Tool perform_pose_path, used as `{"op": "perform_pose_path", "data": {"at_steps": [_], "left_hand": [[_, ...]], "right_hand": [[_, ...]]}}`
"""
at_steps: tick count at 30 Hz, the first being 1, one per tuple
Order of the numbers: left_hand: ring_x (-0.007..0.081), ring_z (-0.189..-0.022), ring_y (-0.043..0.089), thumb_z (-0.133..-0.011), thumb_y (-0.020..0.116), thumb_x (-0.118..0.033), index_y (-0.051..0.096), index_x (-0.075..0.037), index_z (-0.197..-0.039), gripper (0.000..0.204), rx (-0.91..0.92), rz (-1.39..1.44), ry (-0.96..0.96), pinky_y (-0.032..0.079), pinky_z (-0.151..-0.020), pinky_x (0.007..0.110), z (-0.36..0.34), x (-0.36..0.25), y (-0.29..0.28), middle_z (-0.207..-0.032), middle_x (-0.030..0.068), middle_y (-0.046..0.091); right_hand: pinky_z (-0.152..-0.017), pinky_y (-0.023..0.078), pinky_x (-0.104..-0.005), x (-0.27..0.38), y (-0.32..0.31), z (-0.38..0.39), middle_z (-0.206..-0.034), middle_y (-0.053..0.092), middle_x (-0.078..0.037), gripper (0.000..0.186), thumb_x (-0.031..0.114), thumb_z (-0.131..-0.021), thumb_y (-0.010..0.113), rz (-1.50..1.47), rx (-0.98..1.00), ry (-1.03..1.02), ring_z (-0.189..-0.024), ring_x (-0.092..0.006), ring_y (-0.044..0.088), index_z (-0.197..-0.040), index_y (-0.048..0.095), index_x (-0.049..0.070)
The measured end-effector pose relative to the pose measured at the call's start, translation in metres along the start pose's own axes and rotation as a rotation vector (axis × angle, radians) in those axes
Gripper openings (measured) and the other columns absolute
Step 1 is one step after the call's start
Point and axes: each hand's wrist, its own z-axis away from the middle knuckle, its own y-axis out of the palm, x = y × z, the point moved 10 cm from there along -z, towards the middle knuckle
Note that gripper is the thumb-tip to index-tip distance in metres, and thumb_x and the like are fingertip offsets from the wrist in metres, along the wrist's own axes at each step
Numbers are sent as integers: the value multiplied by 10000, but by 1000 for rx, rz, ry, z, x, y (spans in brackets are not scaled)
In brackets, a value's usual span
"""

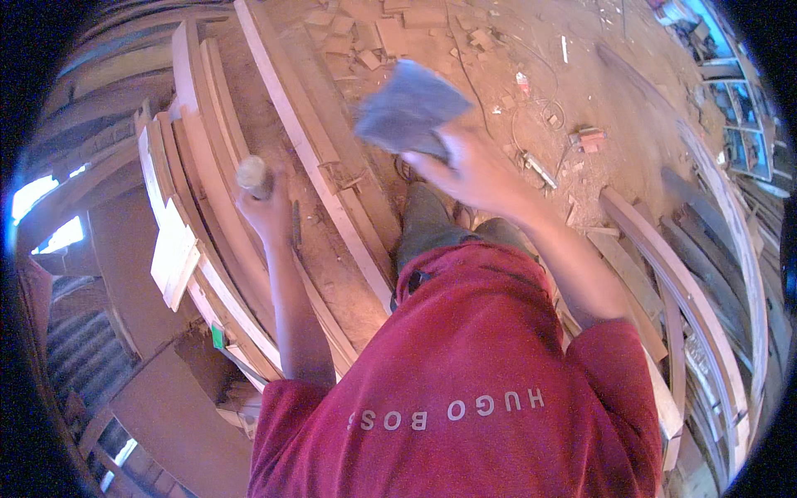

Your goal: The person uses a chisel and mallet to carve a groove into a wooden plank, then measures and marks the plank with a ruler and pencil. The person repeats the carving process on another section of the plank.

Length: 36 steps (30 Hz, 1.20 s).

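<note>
My right hand is raised in front of me, its fingers closed on the edge of a flat, squarish blue-grey sheet. Motion blurs the sheet, so its material cannot be made out. To the left, my left hand is wrapped round a small object with a pale, round top. The fingers hide the rest of that object. Long wooden boards lie just beyond and beside this hand.
A long timber runs along the floor between my hands. More beams and planks are stacked at right. Wood offcuts, a thin cable and a red object lie on the dusty floor. A brown panel stands lower left.
</note>
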Motion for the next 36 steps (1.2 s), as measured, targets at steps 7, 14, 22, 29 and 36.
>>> {"op": "perform_pose_path", "data": {"at_steps": [7,14,22,29,36], "left_hand": [[286,-786,673,-748,813,-349,597,22,-1136,578,197,-179,-443,530,-706,404,217,110,3,-897,177,693],[361,-944,667,-661,858,-347,553,-44,-1233,716,241,-338,-602,521,-812,447,307,50,37,-1053,180,686],[314,-983,665,-631,861,-281,580,-51,-1193,669,192,-297,-611,521,-820,417,307,77,49,-1058,161,688],[190,-933,609,-647,836,-67,528,-47,-1256,682,369,74,-781,514,-837,330,255,89,75,-1082,47,631],[184,-898,606,-688,832,-106,599,-34,-1166,537,301,121,-783,513,-803,329,258,133,67,-1034,48,643]], "right_hand": [[-460,442,-312,-183,-25,136,-619,564,-56,309,268,-923,653,-27,-192,459,-493,-141,558,-1020,551,-7],[-398,454,-326,-326,-12,289,-632,588,-81,279,273,-905,668,-208,-241,943,-429,-143,546,-942,549,23],[-374,436,-297,-363,-26,334,-616,535,-25,224,226,-917,653,-186,-107,1091,-426,-125,519,-953,526,45],[-375,446,-328,-378,-53,296,-649,564,-53,234,222,-904,660,-176,-71,954,-421,-158,539,-943,548,20],[-372,441,-295,-346,-71,251,-619,550,-32,218,216,-911,663,-116,-30,944,-423,-113,529,-890,556,28]]}}
